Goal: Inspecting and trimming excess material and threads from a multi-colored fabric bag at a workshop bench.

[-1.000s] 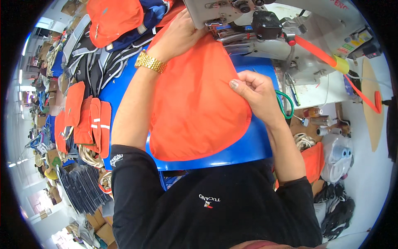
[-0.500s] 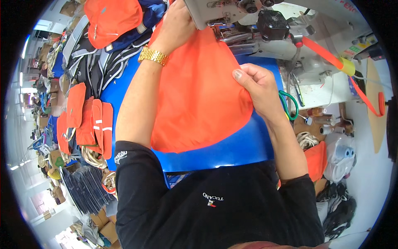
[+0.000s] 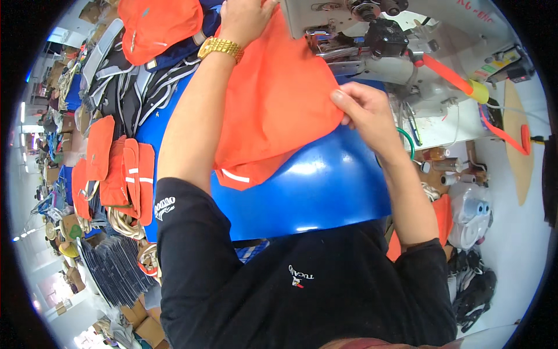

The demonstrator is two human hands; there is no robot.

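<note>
A large orange fabric piece [image 3: 273,99] lies over the blue work surface [image 3: 314,195], its upper part running up beside the sewing machine [image 3: 337,35]. At its right edge my right hand [image 3: 366,113] pinches the cloth between thumb and fingers. My left hand [image 3: 247,20], below a gold watch, rests at the far end of the fabric near the machine head; its fingertips are partly cut off by the picture's top edge. A layer with a white strip [image 3: 235,176] shows under the near edge of the cloth.
Orange, navy and black bag pieces [image 3: 163,35] are heaped at the far left. More orange pieces [image 3: 119,174] hang beside the table's left edge, above a stack of dark panels [image 3: 113,270]. Green-handled scissors [image 3: 407,139] lie right of my right hand. Bottles [image 3: 444,163] stand lower right.
The orange fabric has shifted away from me, and its near edge has lifted, showing the white-striped layer beneath. My left hand has moved slightly farther up and right.
</note>
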